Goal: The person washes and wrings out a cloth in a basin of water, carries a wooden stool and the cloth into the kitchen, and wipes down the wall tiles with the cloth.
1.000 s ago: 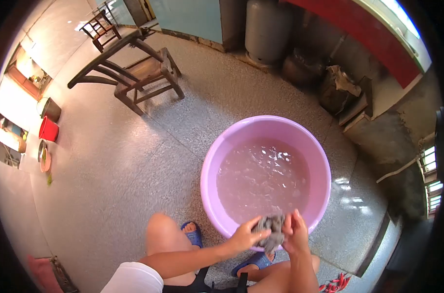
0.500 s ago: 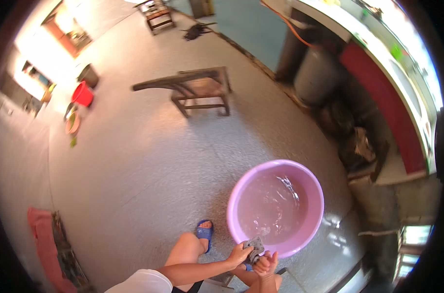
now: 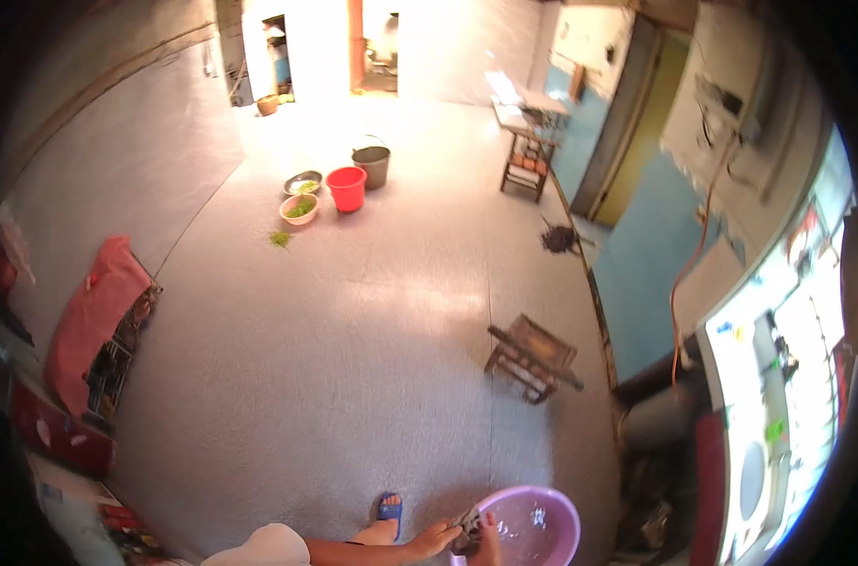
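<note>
A crumpled dark grey cloth (image 3: 466,532) is bunched between my two hands over the near-left rim of a pink-purple basin (image 3: 568,514). My left hand (image 3: 434,539) is closed on the cloth from the left. Against its right side, my right hand (image 3: 487,547) is wrapped round it, with some fingers blurred. Cloudy water (image 3: 523,536) with bright reflections fills the basin; its lower part is cut off by the frame. To the left of the hands is my foot in a blue slipper (image 3: 389,509).
A wooden chair (image 3: 534,357) stands beyond the basin. Farther off are a red bucket (image 3: 347,191), a dark bucket (image 3: 372,168) and a pink bowl of greens (image 3: 300,209). Red cloth (image 3: 94,321) covers a rack at left. A counter (image 3: 745,472) runs along the right.
My view has tilted up and turned left, so the basin and hands now sit lower and more of the room shows. Both hands still hold the cloth.
</note>
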`<move>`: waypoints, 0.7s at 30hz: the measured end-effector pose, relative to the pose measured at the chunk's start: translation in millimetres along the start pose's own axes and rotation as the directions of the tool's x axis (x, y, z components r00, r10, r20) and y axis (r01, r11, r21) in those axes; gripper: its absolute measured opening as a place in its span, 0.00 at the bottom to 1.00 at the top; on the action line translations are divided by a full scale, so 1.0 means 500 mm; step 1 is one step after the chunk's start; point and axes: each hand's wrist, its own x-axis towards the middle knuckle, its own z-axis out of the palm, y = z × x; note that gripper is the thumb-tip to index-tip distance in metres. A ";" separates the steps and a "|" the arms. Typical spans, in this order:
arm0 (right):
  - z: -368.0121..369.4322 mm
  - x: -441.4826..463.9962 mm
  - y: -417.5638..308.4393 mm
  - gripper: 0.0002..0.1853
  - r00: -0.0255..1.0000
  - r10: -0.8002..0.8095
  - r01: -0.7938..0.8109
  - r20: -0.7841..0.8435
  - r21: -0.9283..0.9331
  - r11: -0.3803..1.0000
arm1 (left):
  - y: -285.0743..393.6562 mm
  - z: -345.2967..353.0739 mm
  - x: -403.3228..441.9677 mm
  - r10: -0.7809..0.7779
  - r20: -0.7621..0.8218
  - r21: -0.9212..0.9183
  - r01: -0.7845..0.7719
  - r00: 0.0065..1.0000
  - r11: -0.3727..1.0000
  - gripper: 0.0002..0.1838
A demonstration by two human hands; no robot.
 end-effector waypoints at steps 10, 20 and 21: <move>0.250 0.140 -0.262 0.10 0.877 -0.355 0.246 0.324 0.332 0.911 | 0.342 -0.201 -0.062 0.559 -0.114 -0.051 -0.567 0.821 0.822 0.19; 0.557 0.159 -0.368 0.11 0.523 0.133 0.733 0.842 -0.523 0.435 | 0.406 -0.347 -0.036 0.524 0.242 0.877 -0.415 0.817 0.241 0.17; 0.567 0.180 -0.395 0.11 0.504 0.143 0.748 0.852 -0.513 0.421 | 0.457 -0.354 -0.043 0.372 0.232 0.929 -0.318 0.899 0.188 0.17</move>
